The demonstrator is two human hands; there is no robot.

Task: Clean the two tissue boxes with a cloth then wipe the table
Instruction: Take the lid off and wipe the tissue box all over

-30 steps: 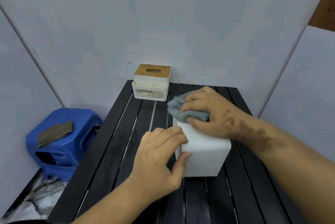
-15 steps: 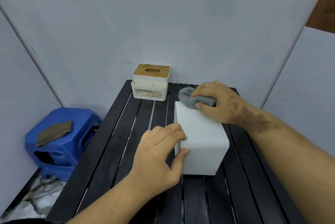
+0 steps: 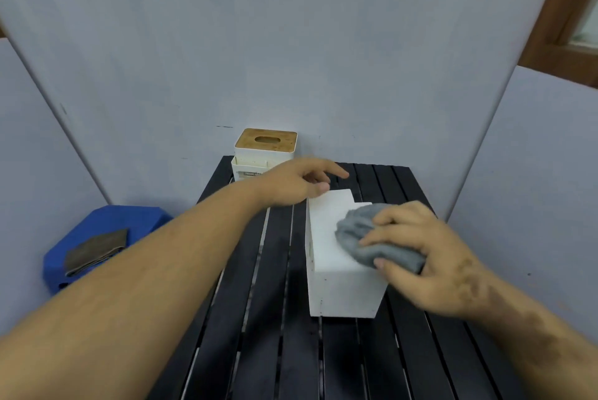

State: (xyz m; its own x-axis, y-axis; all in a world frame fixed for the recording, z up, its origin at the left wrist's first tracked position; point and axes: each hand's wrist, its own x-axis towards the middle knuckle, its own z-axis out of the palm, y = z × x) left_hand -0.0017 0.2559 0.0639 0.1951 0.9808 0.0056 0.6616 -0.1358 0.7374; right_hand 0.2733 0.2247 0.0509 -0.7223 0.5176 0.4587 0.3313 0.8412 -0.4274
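Observation:
A plain white tissue box (image 3: 336,286) lies on the black slatted table (image 3: 281,335), near its middle. My right hand (image 3: 424,257) grips a bunched grey cloth (image 3: 359,238) and presses it on the box's top, toward the near right edge. My left hand (image 3: 297,183) reaches over the far end of this box, fingers spread and relaxed, thumb at the box's far corner. A second white tissue box with a wooden lid (image 3: 265,150) stands at the table's far left edge against the wall.
A blue plastic stool (image 3: 97,238) stands left of the table with a folded brown cloth (image 3: 97,249) on its seat. Grey walls close in behind and on both sides. A wooden window frame (image 3: 563,21) shows at the upper right.
My left hand let go of the box's near left corner and moved to its far end. My right hand slid the cloth from the far end toward the near right side.

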